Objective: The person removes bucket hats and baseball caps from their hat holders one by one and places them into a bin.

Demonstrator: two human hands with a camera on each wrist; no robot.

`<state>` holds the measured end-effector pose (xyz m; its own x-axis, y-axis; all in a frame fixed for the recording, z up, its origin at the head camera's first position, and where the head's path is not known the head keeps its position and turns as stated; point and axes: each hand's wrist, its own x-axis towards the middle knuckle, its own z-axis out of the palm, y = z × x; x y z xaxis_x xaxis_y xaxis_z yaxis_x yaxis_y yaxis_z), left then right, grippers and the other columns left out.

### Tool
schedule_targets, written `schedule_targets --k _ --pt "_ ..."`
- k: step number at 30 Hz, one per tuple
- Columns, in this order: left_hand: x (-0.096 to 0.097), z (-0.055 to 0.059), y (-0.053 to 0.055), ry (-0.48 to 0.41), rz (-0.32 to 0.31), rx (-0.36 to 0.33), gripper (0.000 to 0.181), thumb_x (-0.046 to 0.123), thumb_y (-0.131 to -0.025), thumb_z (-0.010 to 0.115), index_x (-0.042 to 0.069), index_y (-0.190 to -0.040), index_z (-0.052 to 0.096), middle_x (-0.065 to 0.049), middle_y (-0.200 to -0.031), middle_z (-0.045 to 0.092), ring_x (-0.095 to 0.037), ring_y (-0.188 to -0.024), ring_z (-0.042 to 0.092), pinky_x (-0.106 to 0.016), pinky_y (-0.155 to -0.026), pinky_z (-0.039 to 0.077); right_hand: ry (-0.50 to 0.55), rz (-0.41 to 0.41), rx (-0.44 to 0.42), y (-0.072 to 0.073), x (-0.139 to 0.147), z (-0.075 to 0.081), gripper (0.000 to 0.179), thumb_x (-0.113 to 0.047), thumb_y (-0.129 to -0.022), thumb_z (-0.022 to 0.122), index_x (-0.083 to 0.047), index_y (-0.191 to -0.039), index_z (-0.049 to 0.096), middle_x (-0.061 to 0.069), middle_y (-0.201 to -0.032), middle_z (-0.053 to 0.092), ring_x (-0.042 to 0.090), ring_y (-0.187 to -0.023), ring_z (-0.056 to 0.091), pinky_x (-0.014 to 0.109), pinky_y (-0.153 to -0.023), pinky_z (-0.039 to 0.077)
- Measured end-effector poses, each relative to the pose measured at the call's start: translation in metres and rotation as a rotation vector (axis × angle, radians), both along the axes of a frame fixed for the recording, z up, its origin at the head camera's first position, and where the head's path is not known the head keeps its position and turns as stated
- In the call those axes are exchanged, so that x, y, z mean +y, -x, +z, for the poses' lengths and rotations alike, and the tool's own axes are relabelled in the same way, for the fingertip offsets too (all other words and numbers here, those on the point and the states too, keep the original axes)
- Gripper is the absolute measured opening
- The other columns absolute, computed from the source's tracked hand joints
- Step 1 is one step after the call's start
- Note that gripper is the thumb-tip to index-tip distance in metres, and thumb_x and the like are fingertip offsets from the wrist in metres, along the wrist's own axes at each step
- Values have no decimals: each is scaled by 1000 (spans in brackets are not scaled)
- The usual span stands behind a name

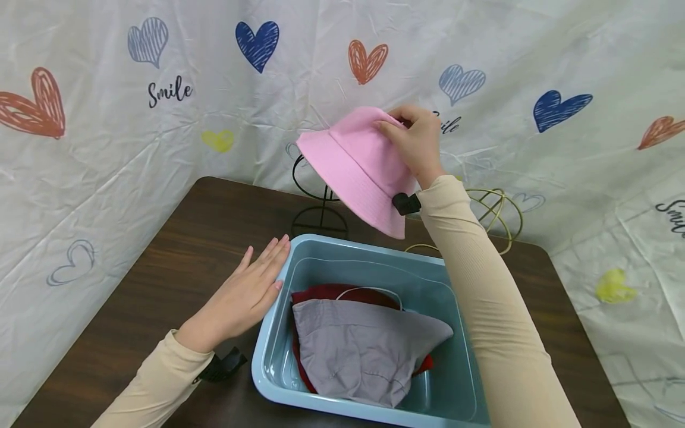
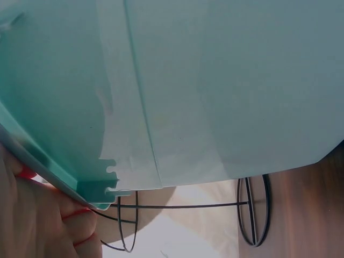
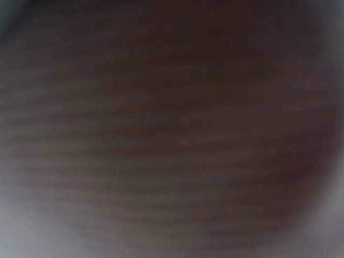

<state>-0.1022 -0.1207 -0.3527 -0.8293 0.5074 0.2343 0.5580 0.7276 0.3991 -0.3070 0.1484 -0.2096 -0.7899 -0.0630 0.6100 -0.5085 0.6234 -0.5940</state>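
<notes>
My right hand (image 1: 414, 137) pinches the crown of a pink bucket hat (image 1: 364, 160) between thumb and fingers. The hat is held up tilted above the far side of a light blue plastic bin (image 1: 417, 279), its brim hanging down. Against the bin's left rim my left hand (image 1: 241, 297) lies with fingers extended; in the left wrist view its fingers (image 2: 48, 215) show beside the bin wall. Inside the bin a grey cloth hat (image 1: 358, 345) lies crumpled over a dark red one (image 1: 318, 292), with a thin pale cord. A dark, blurred, ribbed surface fills the right wrist view.
Behind the bin, a black wire stand (image 1: 324, 205) is partly covered by the pink hat. A gold wire stand (image 1: 501, 215), partly hidden by my right arm, is at the back right. The brown wooden table (image 1: 176, 255) meets a white heart-print curtain (image 1: 310, 59).
</notes>
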Motion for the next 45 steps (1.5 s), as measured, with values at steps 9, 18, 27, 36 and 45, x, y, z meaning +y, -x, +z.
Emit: schedule_targets --k 9,18,27,36,45 --pt "1 1 0 -3 -8 6 64 26 -98 44 1 -150 15 -11 -156 12 -27 -144 8 -55 -112 4 -161 30 261 -21 29 -12 21 -14 -77 79 5 -76 69 12 -66 54 12 -61 39 21 -58 27" --pt "2 0 0 -15 -2 6 65 27 -98 45 2 -150 14 -10 -156 13 -27 -143 8 -55 -111 4 -199 62 376 -31 37 -39 23 -14 -79 77 5 -76 64 13 -66 51 20 -59 42 26 -57 30" --pt "1 0 0 -14 -5 10 65 26 -98 44 2 -150 14 -10 -156 13 -26 -143 9 -55 -111 4 -191 179 398 -51 36 -42 19 -8 -76 79 2 -76 62 9 -61 45 15 -58 38 24 -55 29" --pt "2 1 1 -15 -8 15 64 26 -98 43 2 -150 14 -10 -156 14 -26 -143 10 -55 -111 4 -150 424 230 -70 45 -39 18 6 -72 77 2 -74 59 9 -74 54 13 -74 48 22 -68 39" --pt "1 1 1 -10 -9 25 64 25 -98 43 2 -150 15 -10 -156 13 -26 -143 9 -54 -112 3 -178 525 62 -92 59 -35 18 12 -72 73 2 -82 62 6 -79 61 10 -75 51 20 -72 42"
